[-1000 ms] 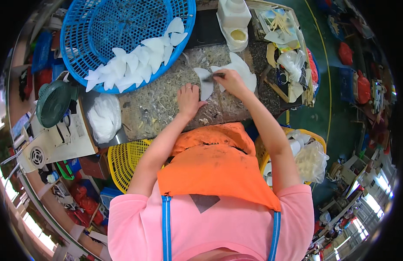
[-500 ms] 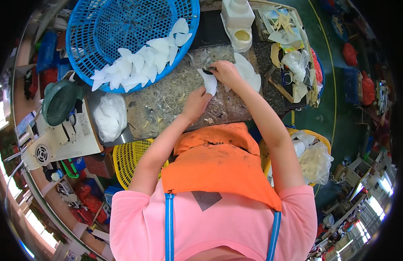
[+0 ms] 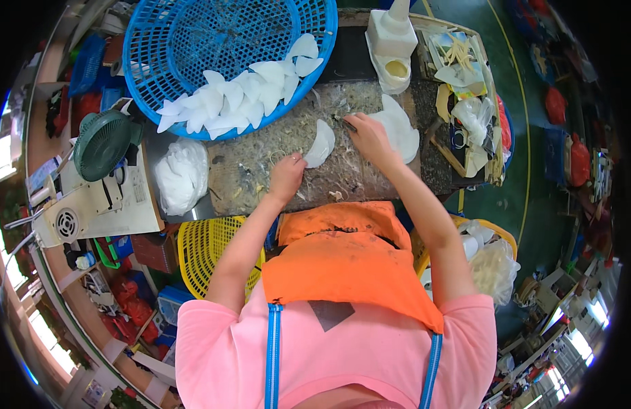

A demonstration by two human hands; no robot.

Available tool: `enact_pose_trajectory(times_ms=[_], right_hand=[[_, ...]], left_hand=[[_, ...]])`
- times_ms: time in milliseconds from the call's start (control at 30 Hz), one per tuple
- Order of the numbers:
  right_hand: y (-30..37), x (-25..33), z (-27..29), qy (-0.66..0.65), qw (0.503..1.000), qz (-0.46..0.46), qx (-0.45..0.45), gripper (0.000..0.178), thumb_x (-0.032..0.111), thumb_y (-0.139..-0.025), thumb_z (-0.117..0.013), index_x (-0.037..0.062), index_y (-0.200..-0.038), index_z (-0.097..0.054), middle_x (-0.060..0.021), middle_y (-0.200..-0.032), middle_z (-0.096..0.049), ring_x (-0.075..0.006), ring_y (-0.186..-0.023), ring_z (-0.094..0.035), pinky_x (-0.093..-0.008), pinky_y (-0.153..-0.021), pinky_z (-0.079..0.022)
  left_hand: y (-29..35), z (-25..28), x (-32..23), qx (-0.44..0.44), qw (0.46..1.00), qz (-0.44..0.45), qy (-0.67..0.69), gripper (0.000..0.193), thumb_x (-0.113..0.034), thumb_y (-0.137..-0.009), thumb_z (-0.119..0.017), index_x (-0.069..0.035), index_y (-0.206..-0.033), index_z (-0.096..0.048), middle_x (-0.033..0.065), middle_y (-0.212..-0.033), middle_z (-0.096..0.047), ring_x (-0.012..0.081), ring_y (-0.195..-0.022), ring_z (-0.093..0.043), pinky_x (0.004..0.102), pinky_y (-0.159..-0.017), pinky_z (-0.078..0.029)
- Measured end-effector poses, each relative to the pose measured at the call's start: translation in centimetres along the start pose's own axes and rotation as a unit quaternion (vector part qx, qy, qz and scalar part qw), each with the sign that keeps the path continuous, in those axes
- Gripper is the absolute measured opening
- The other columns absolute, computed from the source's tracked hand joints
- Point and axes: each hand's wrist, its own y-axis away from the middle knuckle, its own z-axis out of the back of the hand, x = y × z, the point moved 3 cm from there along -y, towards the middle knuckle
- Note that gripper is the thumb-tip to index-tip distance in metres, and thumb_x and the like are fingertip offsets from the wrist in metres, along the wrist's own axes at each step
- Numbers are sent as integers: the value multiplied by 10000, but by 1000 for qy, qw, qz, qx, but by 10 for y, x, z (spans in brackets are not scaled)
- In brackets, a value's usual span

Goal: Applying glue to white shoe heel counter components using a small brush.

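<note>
Way out to the left of the left hand there's a green fan [image 3: 104, 144], then a white plastic bundle [image 3: 182, 177] closer in, and a big blue basket [image 3: 227, 27] up ahead with overlapping white petal shapes [image 3: 251, 92] along its near side. Left hand [image 3: 287, 176] has a curved white piece [image 3: 321, 144] pinched by its lower end between thumb and fingers, so that piece sits right between the two hands, over the worn board [image 3: 240, 170]. Right hand [image 3: 370, 140] has its fingers curled on a small dark object [image 3: 340, 119], too blurry to say what, and it's apart from the piece. My read on the step: one piece is being handled on its own, and moving it calls for a light pinch, since it looks thin and bendy. Just right of the right hand lie more white pieces [image 3: 401, 129], close enough to snag a wrist imo. Ahead of that hand stands a white container [image 3: 392, 37], and farther right a clear plastic bag [image 3: 475, 116] sits among scraps, crowding that side. Basket rim's the main obstacle ahead-left.
</note>
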Motion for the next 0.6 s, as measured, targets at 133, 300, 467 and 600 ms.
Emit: enact_pose_trajectory(times_ms=[133,300,467,600], right_hand=[[7,19,-16,-75,997,33,-10,253,38,-724,-581,72,-970,-631,-119,-862,-585,-345,-824,-581,-429,-708,-461],[0,13,-39,-36,999,-34,-16,232,45,-731,-571,76,-953,-632,-121,-862,-581,-337,-820,-579,-424,-712,-464],[41,26,-36,-2,988,138,67,240,53,-725,-570,77,-956,-627,-120,-869,-565,-312,-858,-577,-413,-728,-468],[52,37,-29,-52,977,106,177,212,87,-751,-578,63,-955,-631,-120,-852,-581,-320,-832,-583,-415,-715,-469]], left_hand=[[-3,0,0,26,999,-1,27,103,-38,-725,-589,-65,-820,-621,65,-863,-605,263,-786,-601,345,-659,-487],[12,-4,47,-80,836,363,404,119,-18,-794,-580,-11,-909,-608,95,-823,-631,209,-702,-639,287,-628,-532],[40,-9,64,-116,566,552,601,146,-10,-823,-562,23,-964,-542,108,-829,-620,197,-719,-651,291,-632,-563],[36,-3,52,-120,663,556,488,164,2,-805,-578,20,-963,-535,102,-781,-619,173,-628,-642,265,-532,-547]])
